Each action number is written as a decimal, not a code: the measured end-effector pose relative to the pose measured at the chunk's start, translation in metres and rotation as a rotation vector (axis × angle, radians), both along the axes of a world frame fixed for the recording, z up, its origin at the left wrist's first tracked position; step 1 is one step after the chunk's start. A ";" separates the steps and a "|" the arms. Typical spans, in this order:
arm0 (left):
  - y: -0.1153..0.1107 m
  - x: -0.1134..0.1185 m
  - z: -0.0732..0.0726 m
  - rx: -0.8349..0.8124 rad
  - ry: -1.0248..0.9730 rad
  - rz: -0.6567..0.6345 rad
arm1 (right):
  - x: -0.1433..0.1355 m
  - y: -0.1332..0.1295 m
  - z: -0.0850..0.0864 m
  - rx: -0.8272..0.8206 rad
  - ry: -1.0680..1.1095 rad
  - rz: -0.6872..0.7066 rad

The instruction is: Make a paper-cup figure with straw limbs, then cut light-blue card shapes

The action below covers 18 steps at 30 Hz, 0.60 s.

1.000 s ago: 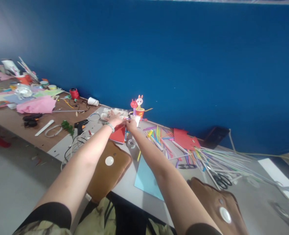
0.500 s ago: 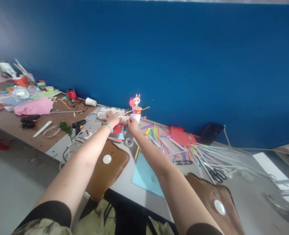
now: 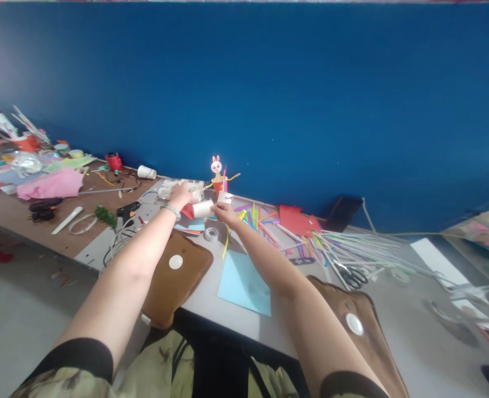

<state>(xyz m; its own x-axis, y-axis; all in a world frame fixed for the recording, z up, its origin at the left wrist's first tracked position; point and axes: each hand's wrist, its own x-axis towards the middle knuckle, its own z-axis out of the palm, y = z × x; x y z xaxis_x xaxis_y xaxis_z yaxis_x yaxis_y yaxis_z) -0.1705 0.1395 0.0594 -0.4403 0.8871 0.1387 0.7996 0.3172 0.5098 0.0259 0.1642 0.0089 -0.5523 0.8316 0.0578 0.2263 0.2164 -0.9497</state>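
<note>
My left hand [image 3: 181, 194] is wrapped over a plastic-sleeved stack of white paper cups [image 3: 196, 195], with more sleeved cups behind it. In my right hand [image 3: 224, 213] is one white paper cup [image 3: 203, 208], pinched at its right end and lying sideways, apart from the stack. Red paper [image 3: 188, 211] touches the cup's left end. Just behind stands a rabbit-faced figure [image 3: 216, 166] on an orange cup [image 3: 219, 185], with thin arms spread. Another white cup [image 3: 225, 197] with thin pink and purple pieces is partly hidden by my right hand.
Coloured sticks [image 3: 264, 224], red paper [image 3: 297, 220] and scissors [image 3: 352, 275] spread to the right. Light-blue paper [image 3: 244, 282] and a tape roll [image 3: 211, 234] lie nearer. A glue gun [image 3: 128, 210], cables and a brown pad [image 3: 178, 282] are on the left. A blue wall backs the table.
The cup in my right hand has come away from the stack's end. The pink head beside the rabbit figure no longer shows its face. The view has shifted slightly right.
</note>
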 end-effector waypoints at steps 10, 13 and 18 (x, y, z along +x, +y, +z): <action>-0.078 0.073 0.051 0.578 -0.006 -0.487 | 0.091 -0.051 0.048 -0.201 -0.045 0.390; -0.131 0.099 0.034 0.465 0.035 -0.766 | 0.139 -0.078 0.064 0.106 -0.228 0.349; -0.191 0.121 -0.029 0.056 0.283 -1.254 | 0.190 -0.131 0.062 0.611 -0.399 0.110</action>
